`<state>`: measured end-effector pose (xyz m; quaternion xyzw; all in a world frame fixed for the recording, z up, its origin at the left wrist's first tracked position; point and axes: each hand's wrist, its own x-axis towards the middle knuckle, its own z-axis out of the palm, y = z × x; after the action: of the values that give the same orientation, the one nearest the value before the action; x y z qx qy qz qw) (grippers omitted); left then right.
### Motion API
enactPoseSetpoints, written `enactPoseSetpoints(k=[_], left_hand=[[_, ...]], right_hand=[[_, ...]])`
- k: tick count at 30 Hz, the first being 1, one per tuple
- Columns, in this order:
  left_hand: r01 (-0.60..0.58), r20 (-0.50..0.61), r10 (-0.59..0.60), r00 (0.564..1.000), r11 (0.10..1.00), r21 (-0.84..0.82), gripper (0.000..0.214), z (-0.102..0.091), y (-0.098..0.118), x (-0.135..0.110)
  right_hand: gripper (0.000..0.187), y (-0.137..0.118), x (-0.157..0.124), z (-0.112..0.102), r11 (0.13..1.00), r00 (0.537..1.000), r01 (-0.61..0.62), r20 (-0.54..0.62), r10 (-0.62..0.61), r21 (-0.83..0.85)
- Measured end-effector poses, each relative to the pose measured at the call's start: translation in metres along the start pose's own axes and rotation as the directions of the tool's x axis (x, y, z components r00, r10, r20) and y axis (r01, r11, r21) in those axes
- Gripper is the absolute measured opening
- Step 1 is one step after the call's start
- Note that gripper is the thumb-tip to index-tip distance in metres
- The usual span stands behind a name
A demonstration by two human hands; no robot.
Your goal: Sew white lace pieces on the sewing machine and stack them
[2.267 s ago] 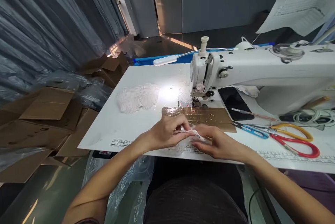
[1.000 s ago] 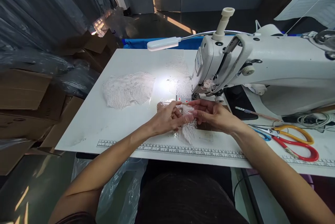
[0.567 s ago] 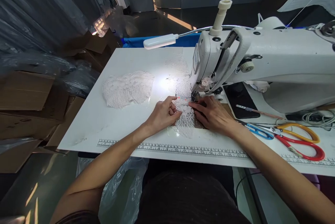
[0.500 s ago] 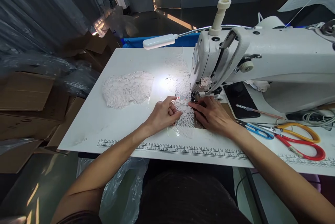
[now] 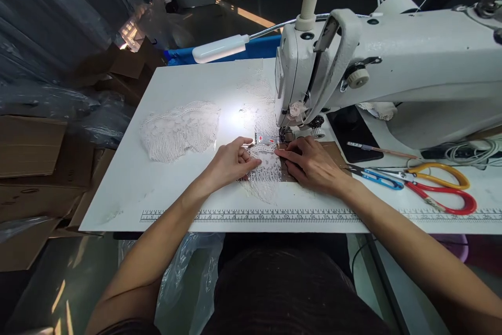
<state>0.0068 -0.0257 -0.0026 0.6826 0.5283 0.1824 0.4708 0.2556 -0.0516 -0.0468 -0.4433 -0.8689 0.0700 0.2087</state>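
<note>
White lace (image 5: pixel 263 181) lies in front of the sewing machine's presser foot (image 5: pixel 285 134), with more lace stretching behind it. My left hand (image 5: pixel 232 161) pinches the left edge of this lace between thumb and fingers. On the lace's right edge, beside the presser foot, my right hand (image 5: pixel 308 161) presses with its fingertips, fingers bent and close together. Part of the lace is hidden under the fingers. Another fan-shaped lace piece (image 5: pixel 181 130) lies flat to the left, touched by neither hand.
The white sewing machine (image 5: pixel 392 68) fills the right side. Red-handled scissors (image 5: pixel 443 196), blue snips (image 5: pixel 382 178), a pencil-like stick (image 5: pixel 382 150) and a black phone-like slab (image 5: pixel 353 134) lie right of my hand. A ruler strip (image 5: pixel 251 216) runs along the front edge; cardboard boxes (image 5: pixel 31 147) stand left.
The lace between my hands has come a little toward me and fans out lower from the presser foot. Both hands keep their places on it. The camera view has shifted slightly.
</note>
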Motion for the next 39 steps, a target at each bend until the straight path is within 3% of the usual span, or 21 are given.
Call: enactPoseSetpoints(k=[13,19,25,39], left_hand=[[-0.031,0.002,0.031,1.000,0.995,0.096,0.057,0.001,-0.002,0.002],[-0.002,0.022,0.000,1.000,0.997,0.080,0.058,-0.001,0.001,0.000],[-0.002,0.033,-0.002,0.999,0.996,0.094,0.058,-0.002,0.003,-0.001],[-0.055,0.009,0.054,0.999,0.990,0.134,0.059,-0.001,0.002,-0.003]], right_hand=[[0.041,-0.001,-0.002,0.000,1.000,1.000,-0.012,0.000,0.012,0.008],[0.040,0.001,-0.006,-0.008,0.985,0.998,0.022,-0.059,-0.012,0.171],[0.035,-0.003,-0.009,-0.013,0.977,0.992,0.109,0.050,-0.120,0.185],[0.038,-0.003,-0.012,-0.009,0.988,0.990,0.082,0.101,-0.096,0.134]])
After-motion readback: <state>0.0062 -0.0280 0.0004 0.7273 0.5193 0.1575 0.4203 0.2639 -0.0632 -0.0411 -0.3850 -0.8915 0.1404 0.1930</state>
